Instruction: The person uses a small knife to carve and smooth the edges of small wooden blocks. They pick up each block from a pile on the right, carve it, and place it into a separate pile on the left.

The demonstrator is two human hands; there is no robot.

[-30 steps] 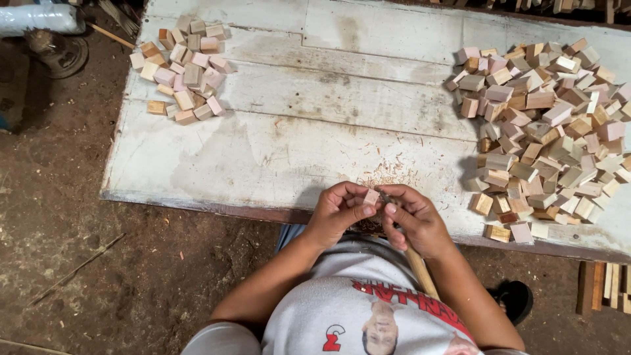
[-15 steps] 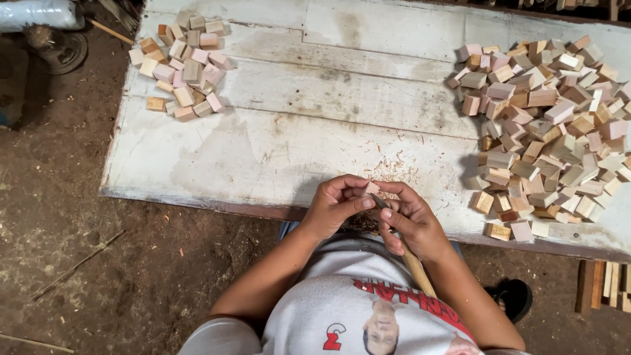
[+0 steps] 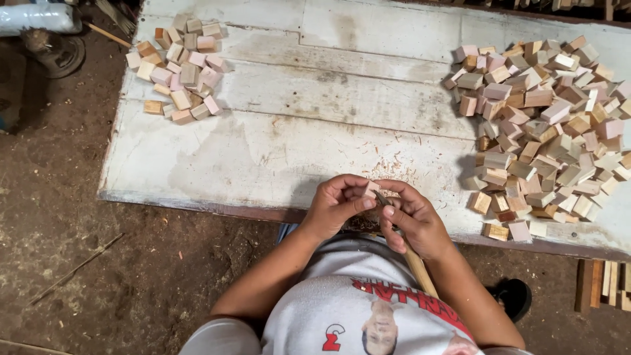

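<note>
My left hand (image 3: 336,205) pinches a small pale wooden block (image 3: 372,191) at the near edge of a worn white board table (image 3: 282,144). My right hand (image 3: 411,220) grips a tool with a long wooden handle (image 3: 415,263), its tip against the block. Both hands meet just above my lap. Fine wood shavings (image 3: 388,164) lie on the table just beyond them.
A big heap of small wooden blocks (image 3: 545,125) covers the table's right side. A smaller pile of blocks (image 3: 181,69) lies at its far left. Dirt floor (image 3: 59,217) surrounds the table; a white pipe and a wheel (image 3: 56,46) sit top left, wood slats (image 3: 601,283) bottom right.
The block has dropped slightly lower between my fingers and my right hand has closed in on it with the tool. The piles have not moved.
</note>
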